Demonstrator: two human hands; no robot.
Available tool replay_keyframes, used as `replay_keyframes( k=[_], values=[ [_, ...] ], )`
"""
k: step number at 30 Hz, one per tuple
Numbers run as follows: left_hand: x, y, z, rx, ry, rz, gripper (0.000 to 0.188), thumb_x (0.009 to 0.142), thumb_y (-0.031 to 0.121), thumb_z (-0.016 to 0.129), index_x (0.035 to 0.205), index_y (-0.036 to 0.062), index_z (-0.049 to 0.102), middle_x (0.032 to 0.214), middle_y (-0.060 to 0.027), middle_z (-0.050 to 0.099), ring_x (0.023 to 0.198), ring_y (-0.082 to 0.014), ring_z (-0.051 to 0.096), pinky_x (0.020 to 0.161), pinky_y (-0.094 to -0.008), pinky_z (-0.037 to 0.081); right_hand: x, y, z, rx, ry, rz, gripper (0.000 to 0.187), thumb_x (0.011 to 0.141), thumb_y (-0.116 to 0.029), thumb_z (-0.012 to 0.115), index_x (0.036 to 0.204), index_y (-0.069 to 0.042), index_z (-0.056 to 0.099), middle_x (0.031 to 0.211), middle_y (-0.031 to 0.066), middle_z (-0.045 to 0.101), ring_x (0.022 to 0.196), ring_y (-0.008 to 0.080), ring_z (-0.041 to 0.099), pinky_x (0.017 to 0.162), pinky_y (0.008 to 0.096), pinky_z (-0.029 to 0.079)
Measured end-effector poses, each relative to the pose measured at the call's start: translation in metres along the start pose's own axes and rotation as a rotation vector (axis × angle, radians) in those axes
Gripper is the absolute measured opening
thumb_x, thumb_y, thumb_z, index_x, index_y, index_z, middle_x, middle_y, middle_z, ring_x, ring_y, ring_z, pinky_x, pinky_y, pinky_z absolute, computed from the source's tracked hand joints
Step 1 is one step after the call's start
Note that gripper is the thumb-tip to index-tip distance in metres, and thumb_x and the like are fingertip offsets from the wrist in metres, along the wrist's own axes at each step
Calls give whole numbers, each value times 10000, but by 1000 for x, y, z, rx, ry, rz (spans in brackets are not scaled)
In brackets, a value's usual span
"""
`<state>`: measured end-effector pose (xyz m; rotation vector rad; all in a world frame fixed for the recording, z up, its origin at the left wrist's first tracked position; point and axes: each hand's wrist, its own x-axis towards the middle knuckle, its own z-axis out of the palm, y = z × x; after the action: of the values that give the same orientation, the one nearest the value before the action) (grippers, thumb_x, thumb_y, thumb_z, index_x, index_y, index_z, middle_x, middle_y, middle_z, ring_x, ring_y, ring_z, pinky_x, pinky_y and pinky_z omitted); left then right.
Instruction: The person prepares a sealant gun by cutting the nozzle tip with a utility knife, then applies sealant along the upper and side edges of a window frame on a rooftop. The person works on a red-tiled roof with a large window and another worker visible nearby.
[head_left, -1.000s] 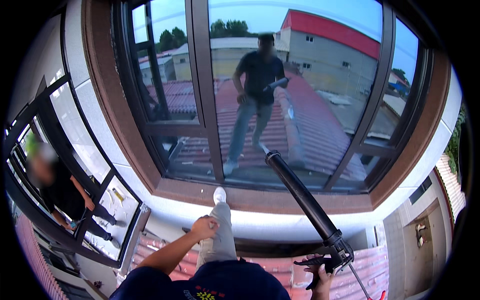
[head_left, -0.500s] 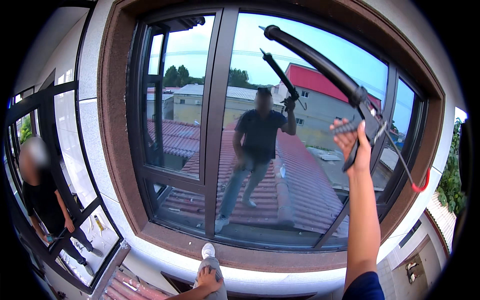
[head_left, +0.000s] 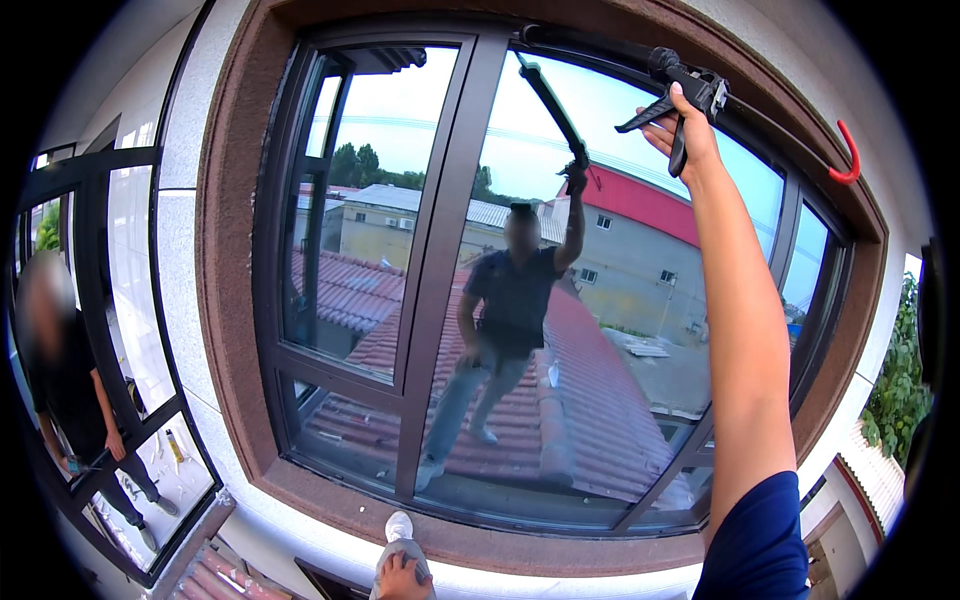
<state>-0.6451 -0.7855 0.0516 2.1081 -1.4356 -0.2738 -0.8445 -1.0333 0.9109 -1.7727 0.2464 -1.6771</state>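
Note:
My right hand (head_left: 683, 128) is raised high and grips the handle of a black caulking gun (head_left: 640, 60). The gun's long barrel lies along the top of the dark window frame (head_left: 432, 250), its nozzle end pointing left. A red hook (head_left: 846, 160) ends the gun's rod at the right. My left hand (head_left: 402, 578) rests on my raised knee at the bottom edge, holding nothing. The glass mirrors me with the gun held up.
A brown textured surround (head_left: 225, 330) rings the window in a white wall. Left stands a second dark-framed window (head_left: 95, 330) with a person's reflection (head_left: 60, 380). Red roof tiles (head_left: 205, 582) lie underfoot. Greenery (head_left: 900, 390) shows at the right.
My right arm has swung the caulking gun up from beside my knee to the top of the window frame. My view has tilted upward. My left hand stays on the knee.

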Motion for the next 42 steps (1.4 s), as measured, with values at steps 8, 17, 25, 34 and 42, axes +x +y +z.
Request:
replay_keyframes(
  k=[8,17,25,34,42],
  values=[
    [2,0,-10,-25,-41,-55,701,838,510,705,1410,124,581,1554,-232,392,1455,-454,319,1215,-544,258,31,-10,21,-108,47,22,455,991,-516,630,987,-62,644,1107,197,748,996,259,740,865,339,607],
    [-1,6,-25,7,-148,-119,721,884,445,661,1497,113,476,1604,-220,350,1489,-429,297,1225,-531,240,39,-22,23,-212,-52,-5,554,979,-583,606,1073,-40,652,1173,183,728,1061,291,723,945,413,581],
    [0,7,-30,27,-161,-87,719,899,482,639,1491,104,484,1590,-243,366,1481,-443,301,1225,-536,232,32,-5,11,-201,1,62,756,896,-692,652,1128,25,600,997,162,699,965,295,745,919,416,614],
    [1,-10,-17,23,-106,-37,656,857,403,653,1422,88,544,1539,-277,414,1463,-453,312,1218,-543,238,43,5,-11,-211,-60,15,807,873,-731,649,1180,16,621,1100,192,726,1034,306,737,1008,436,566],
    [5,-24,-4,46,-10,7,594,852,370,654,1366,82,581,1492,-280,444,1421,-463,346,1198,-552,263,44,13,-12,-149,-90,-12,831,870,-752,630,1165,25,626,1078,205,731,1047,315,738,1033,425,548]
  ],
)
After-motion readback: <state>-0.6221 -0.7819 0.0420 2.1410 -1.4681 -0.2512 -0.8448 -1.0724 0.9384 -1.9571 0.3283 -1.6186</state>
